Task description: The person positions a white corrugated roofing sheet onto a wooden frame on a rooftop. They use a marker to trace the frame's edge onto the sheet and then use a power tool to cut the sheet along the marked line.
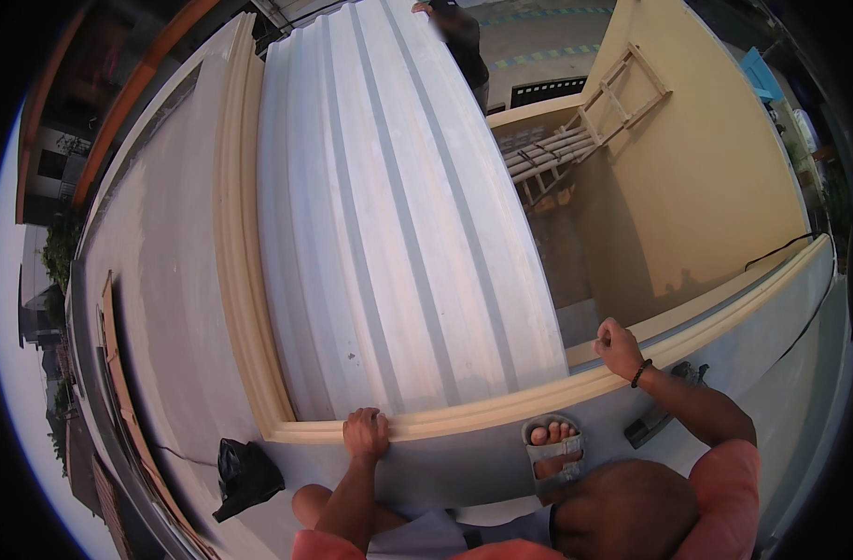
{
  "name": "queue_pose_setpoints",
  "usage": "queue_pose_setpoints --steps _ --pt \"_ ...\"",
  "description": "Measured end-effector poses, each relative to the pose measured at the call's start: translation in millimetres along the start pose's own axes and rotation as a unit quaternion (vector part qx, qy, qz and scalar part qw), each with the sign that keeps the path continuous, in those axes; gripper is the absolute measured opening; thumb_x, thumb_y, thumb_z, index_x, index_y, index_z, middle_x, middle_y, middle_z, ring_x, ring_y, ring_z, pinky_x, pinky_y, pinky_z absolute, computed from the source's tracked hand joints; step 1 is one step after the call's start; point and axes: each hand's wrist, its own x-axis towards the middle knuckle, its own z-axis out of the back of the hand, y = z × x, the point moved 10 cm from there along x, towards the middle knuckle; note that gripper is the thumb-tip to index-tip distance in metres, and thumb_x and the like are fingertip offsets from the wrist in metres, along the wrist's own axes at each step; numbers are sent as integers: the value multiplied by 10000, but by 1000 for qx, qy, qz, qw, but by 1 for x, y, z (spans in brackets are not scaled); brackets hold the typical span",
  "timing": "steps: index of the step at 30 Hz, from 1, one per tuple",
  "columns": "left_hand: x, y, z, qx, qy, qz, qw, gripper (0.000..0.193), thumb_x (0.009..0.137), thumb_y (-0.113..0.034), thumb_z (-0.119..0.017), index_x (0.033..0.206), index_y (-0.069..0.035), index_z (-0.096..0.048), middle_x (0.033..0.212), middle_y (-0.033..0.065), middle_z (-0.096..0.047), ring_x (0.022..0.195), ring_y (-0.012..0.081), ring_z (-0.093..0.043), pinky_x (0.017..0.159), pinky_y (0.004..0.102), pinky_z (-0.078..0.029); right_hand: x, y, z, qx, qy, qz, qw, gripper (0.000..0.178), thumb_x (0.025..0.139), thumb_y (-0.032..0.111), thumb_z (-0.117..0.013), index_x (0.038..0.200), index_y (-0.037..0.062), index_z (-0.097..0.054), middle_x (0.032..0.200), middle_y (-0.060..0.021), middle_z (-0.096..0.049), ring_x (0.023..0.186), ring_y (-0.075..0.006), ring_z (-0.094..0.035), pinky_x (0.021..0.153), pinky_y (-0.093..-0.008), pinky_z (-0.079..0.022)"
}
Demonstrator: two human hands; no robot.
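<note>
A ribbed white metal roofing sheet (403,233) lies lengthwise over the opening in front of me, its near end at the cream moulded ledge (464,417). My left hand (365,433) curls its fingers over that ledge, by the sheet's near left part. Right of the sheet's near corner, my right hand (618,350) is closed just above the ledge. Whatever its fingers may hold is hidden. Beneath my right forearm lies a dark tool (649,429), partly covered, its kind unclear. My sandalled foot (552,443) rests between my hands, behind the ledge.
At the sheet's far end, another person (459,42) has a hand on its edge. A wooden ladder (590,131) leans inside the deep opening at right, beside a cream wall (716,159). A black plastic bag (246,478) sits at lower left; a black cable (781,250) crosses the right ledge.
</note>
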Motion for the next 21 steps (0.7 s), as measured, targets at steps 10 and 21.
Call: queue_pose_setpoints --steps 10,21 --pt "3 -2 0 -3 -7 -5 1000 248 852 -271 -552 939 -81 -685 956 94 -654 957 298 -588 885 425 -438 194 -9 -8 82 11 33 996 133 888 82 -592 797 27 -510 665 -100 -639 586 -152 -612 558 -298 -495" --pt "3 -12 0 -29 -3 -22 999 242 846 -272 -560 937 -83 -680 946 93 -653 947 293 -583 888 417 -426 271 67 -1 26 75 49 996 310 960 242 -515 833 -31 -586 697 -125 -669 591 -171 -631 581 -324 -514"
